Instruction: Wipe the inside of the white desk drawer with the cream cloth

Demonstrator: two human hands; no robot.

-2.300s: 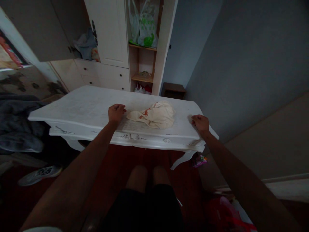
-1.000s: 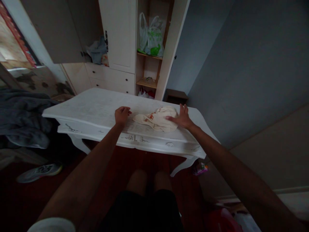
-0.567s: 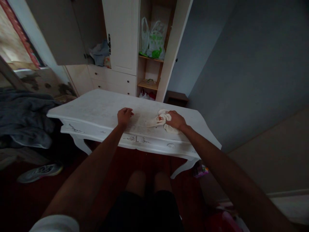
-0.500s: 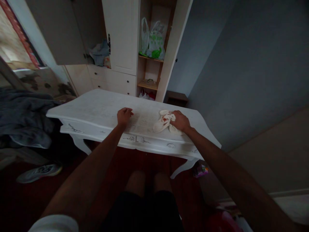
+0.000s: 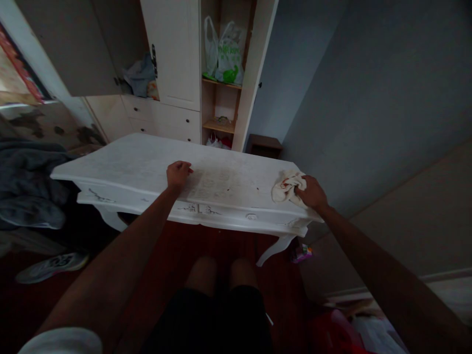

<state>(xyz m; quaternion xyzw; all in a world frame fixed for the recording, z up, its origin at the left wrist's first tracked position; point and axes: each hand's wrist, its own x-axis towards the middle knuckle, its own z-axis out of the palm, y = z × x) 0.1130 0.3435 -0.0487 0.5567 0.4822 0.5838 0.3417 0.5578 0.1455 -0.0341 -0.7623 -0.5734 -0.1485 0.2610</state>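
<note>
A white table (image 5: pixel 147 162) with carved drawer fronts stretches across the view, its top smudged grey near the middle. At its right end lies a crumpled cream cloth (image 5: pixel 285 186) with reddish-brown marks. My right hand (image 5: pixel 312 192) grips the cloth's right side against the tabletop. My left hand (image 5: pixel 178 174) rests on the table left of the smudges, fingers curled; something small and red shows at its fingertips, too small to make out. Two small dark specks lie on the top between the hands.
Behind the table stands an open wardrobe (image 5: pixel 173 59) with plastic bags (image 5: pixel 229 59) on a shelf. Grey bedding (image 5: pixel 29 182) is heaped at the left, above a shoe (image 5: pixel 53 267). A small brown cabinet (image 5: pixel 264 146) stands behind the right end.
My right hand has moved right along the tabletop with the cloth, toward the right end, uncovering the specks. My left hand stays at about the same spot on the table. The view has shifted slightly.
</note>
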